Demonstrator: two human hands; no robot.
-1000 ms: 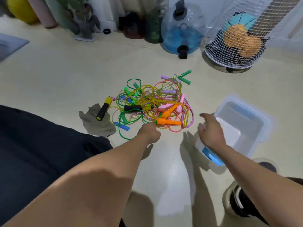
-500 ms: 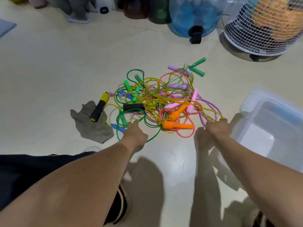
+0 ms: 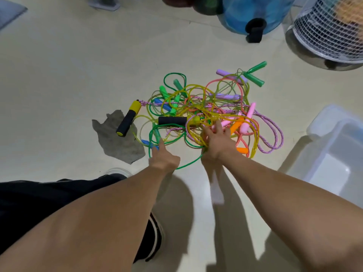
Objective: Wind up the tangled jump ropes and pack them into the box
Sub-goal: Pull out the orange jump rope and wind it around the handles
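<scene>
Partly, the box is cut off at the floor's right edge. The jump ropes are entered by the right hand, fingers spread; what is grasped cannot be told. The left hand is seen with one finger pointing at them.

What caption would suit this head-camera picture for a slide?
Two bare hands, left hand and right hand, reach into a tangle of jump ropes on the floor, clear box beside it.

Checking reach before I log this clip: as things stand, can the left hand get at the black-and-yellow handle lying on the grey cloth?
Probably yes. The left hand is beside the pile's near edge, and the black-and-yellow handle lies on the grey cloth with only bare floor and cloth between them.
</scene>
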